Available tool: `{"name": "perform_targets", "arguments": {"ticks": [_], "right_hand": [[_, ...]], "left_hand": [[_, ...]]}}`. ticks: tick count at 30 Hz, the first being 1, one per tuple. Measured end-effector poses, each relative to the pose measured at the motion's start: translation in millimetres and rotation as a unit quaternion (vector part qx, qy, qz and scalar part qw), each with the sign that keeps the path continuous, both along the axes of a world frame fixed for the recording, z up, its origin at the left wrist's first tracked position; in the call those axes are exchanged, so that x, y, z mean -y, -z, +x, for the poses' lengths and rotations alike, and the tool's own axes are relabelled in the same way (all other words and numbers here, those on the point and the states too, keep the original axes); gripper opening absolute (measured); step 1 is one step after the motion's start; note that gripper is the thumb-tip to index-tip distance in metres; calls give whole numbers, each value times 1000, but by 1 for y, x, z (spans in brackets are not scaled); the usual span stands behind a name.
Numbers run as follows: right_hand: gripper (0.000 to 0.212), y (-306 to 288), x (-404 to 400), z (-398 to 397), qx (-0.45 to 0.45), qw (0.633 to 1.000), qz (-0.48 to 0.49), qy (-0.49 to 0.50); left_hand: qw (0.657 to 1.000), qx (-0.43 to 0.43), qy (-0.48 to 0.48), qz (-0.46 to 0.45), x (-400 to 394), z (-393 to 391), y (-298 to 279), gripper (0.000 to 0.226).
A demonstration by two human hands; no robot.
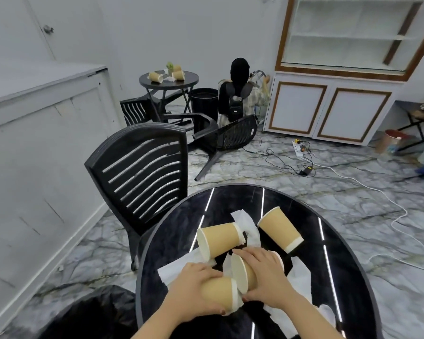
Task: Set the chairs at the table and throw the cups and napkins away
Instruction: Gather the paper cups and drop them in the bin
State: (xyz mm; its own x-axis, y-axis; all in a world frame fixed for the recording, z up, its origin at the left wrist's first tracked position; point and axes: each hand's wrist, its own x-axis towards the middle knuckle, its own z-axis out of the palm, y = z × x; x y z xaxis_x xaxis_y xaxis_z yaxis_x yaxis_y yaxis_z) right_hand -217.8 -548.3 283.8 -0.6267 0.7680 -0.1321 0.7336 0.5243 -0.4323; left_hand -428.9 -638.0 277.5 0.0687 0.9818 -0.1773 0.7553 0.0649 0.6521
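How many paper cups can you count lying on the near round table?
4: one in the left hand, one under the right hand, one lying left of centre, one right of centre. Napkins could hide more.

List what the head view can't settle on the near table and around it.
- Cup under the right hand: the hand hides most of it.
- Napkins: count unclear, cups and hands overlap them.
- Near table: its front is cut off by the bottom edge.
- Far table: items too small to identify fully.
- Left hand covers part of its cup.
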Motion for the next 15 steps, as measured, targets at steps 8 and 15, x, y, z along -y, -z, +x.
{"name": "perform_targets", "arguments": {"ticks": [8, 15], "right_hand": [[92, -4, 3, 7, 31, 999, 41, 14], [97, -21, 1, 0, -22, 997, 69, 25]], "left_hand": [[999, -38, -17, -25, 0, 6, -12, 75], [990, 22, -138, 17, 23, -7, -28, 59]]}}
